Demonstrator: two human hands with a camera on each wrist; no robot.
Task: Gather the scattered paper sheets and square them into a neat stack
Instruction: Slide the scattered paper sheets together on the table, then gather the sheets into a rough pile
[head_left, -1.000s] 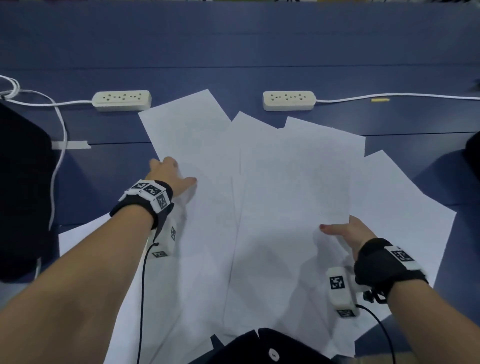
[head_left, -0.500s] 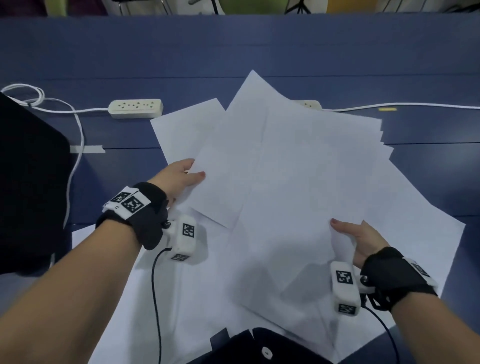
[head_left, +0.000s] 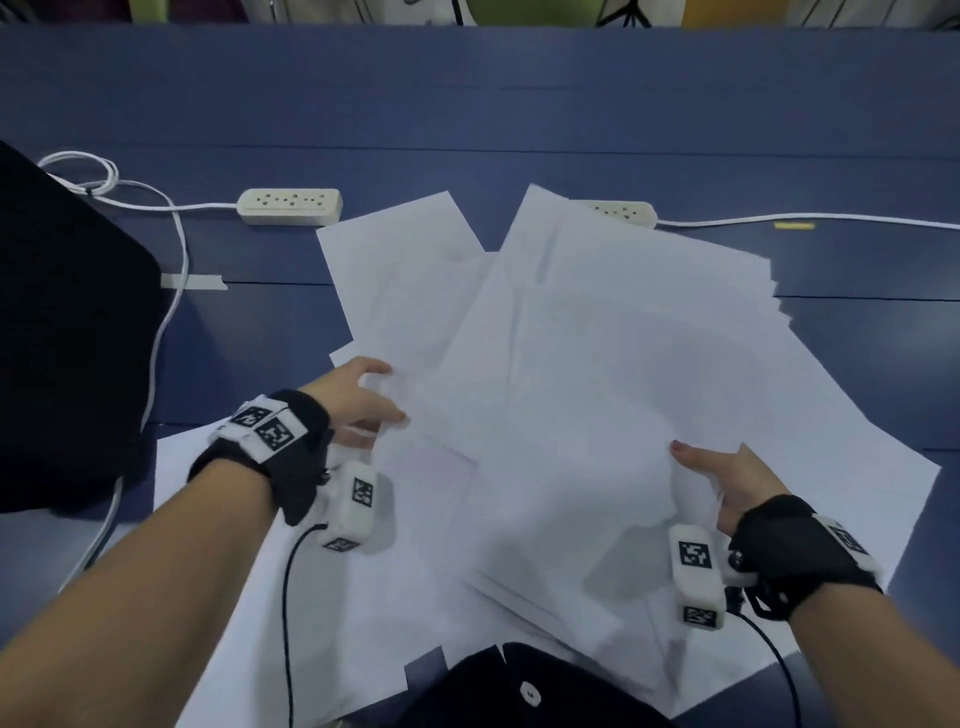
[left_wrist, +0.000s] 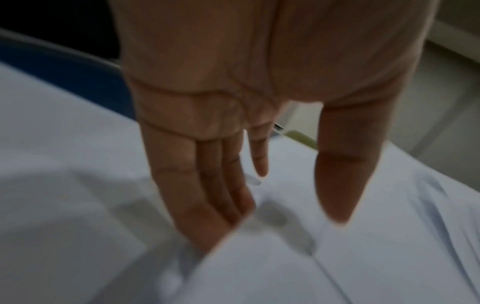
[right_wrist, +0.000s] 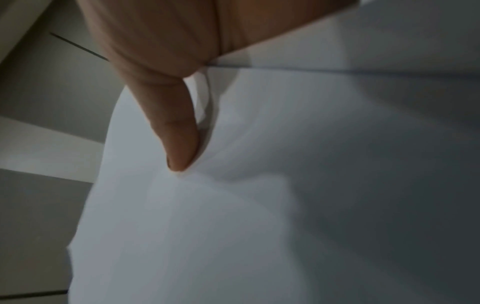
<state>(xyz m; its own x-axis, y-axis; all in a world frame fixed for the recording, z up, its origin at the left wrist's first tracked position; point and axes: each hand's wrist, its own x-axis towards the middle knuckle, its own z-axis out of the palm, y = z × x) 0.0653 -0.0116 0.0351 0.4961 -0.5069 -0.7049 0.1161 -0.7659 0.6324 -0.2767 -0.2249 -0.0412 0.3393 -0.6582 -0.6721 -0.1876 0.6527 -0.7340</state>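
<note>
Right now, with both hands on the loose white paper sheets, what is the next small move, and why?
Probably draw the left hand inward toward the right hand, sliding the fanned white paper sheets together. They lie at different angles, one covering part of the far white power strip, so they need gathering before squaring.

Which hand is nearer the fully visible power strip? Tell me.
Left. The left hand lies below the power strip, at the papers' left edge; the right hand is farther, down to the right.
</note>
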